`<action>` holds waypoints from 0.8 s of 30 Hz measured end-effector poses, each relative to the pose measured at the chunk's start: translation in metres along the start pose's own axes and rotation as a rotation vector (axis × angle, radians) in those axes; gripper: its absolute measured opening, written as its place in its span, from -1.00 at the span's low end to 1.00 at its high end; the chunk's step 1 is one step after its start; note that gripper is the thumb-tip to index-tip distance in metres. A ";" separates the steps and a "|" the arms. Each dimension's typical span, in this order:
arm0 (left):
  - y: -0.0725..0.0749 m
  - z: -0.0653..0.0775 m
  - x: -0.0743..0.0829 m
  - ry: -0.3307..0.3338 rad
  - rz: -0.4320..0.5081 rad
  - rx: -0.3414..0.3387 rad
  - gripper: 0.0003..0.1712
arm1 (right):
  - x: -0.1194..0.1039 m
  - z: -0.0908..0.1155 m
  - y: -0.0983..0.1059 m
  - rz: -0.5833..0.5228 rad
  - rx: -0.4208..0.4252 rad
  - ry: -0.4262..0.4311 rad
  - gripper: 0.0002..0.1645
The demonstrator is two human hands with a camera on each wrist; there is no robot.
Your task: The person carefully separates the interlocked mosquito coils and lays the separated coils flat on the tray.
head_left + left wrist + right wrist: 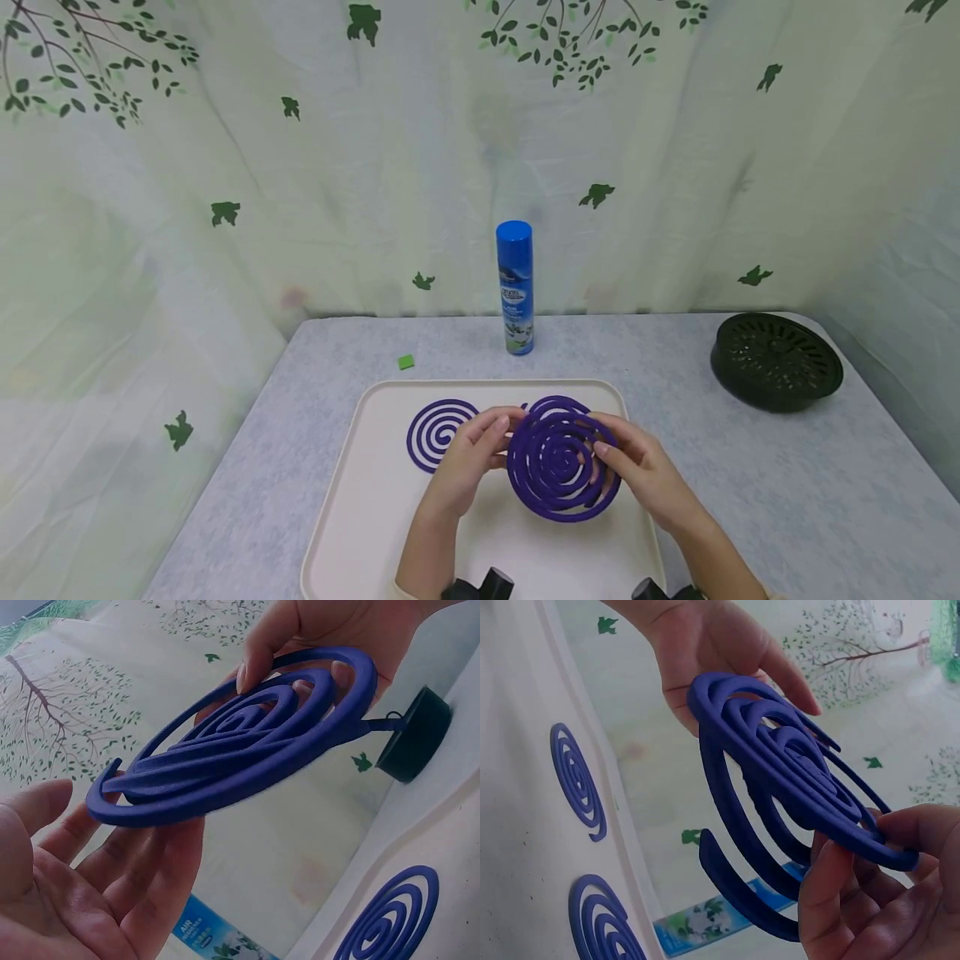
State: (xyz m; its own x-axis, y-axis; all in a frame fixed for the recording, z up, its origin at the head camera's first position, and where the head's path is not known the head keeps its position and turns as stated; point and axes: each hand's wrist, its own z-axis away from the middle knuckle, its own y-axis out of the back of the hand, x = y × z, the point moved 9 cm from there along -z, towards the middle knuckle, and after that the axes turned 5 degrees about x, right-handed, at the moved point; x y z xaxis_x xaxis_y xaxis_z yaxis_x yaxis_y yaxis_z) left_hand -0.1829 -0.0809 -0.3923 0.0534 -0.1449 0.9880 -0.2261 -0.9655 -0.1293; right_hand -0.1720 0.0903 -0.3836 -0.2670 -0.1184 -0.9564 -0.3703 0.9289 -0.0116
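Note:
My right hand (pixel 643 468) pinches a purple mosquito coil (pixel 562 463) at its right edge, above the tray. In the right wrist view the held coil looks like two layers, with a looser spiral (pixel 739 896) hanging below the upper one. At the opposite edge is my left hand (pixel 474 457); the left wrist view shows its fingers (pixel 161 877) extended beneath the rim and its thumb apart from the coil. On the tray's left lies another flat coil (pixel 442 433). A further coil (pixel 592 915) lies on the tray in the right wrist view.
The cream tray (pixel 367 517) takes up the front of the grey table (pixel 750 483). Behind it stand a blue air freshener can (pixel 515 292) and a small green square (pixel 406 362). A round dark container with a slotted lid (pixel 777 358) sits at the right.

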 end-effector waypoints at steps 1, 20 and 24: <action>0.000 0.000 0.000 0.002 0.004 0.001 -0.52 | 0.000 0.000 -0.001 0.009 -0.012 0.001 -0.63; -0.008 0.003 -0.013 0.149 -0.057 -0.070 -0.66 | 0.008 0.005 -0.022 0.152 -0.148 -0.090 -0.64; -0.006 0.002 -0.016 0.166 -0.077 -0.048 -0.67 | 0.007 0.005 -0.025 0.117 -0.198 -0.072 -0.65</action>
State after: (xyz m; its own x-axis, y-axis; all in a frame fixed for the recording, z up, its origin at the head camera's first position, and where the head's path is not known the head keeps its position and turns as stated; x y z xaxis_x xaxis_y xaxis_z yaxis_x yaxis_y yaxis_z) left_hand -0.1800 -0.0733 -0.4070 -0.0881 -0.0293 0.9957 -0.2739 -0.9603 -0.0526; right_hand -0.1605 0.0683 -0.3919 -0.2569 0.0180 -0.9663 -0.5098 0.8469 0.1513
